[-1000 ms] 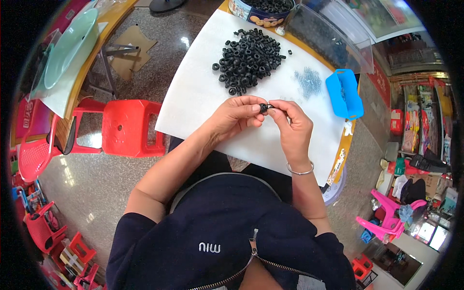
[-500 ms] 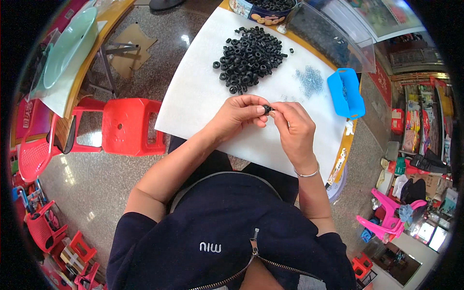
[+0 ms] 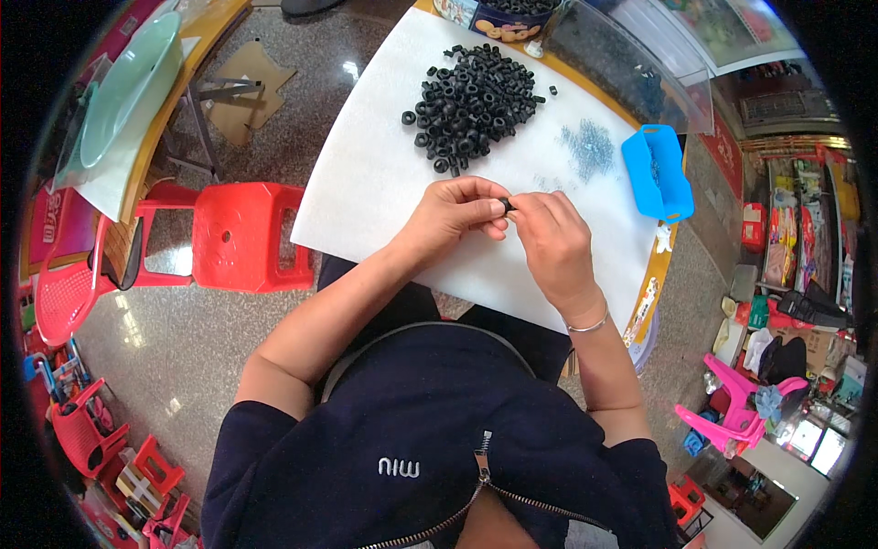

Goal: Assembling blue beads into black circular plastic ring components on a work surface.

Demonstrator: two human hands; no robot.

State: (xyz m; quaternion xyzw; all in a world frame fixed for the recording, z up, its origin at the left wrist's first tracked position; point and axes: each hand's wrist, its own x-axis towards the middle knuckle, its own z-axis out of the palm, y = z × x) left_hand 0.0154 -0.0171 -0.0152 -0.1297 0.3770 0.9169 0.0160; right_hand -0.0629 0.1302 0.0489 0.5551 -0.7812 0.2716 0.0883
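My left hand (image 3: pixel 460 216) pinches a small round black part (image 3: pixel 506 205) between thumb and forefinger, above the white-covered table (image 3: pixel 384 197). Against its right side press the fingertips of my right hand (image 3: pixel 555 240), closed in a pinch; whether they also grip a tiny piece of their own is hidden. Beyond the hands lies a heap of black ring-shaped parts (image 3: pixel 476 105). To the right of the heap spreads a patch of tiny bluish-grey pieces (image 3: pixel 587 148). A blue plastic basket (image 3: pixel 660 197) stands at the table's right edge with small pieces inside.
A round tin (image 3: pixel 503 29) holding more black parts and a clear plastic bin (image 3: pixel 622 64) stand at the table's far edge. Left of the table is a red stool (image 3: pixel 240 236). A pale green basin (image 3: pixel 133 91) rests on another table at far left.
My right hand has turned slightly, its wrist shifting a little right, fingertips still at the black part. My left hand keeps nearly the same place.
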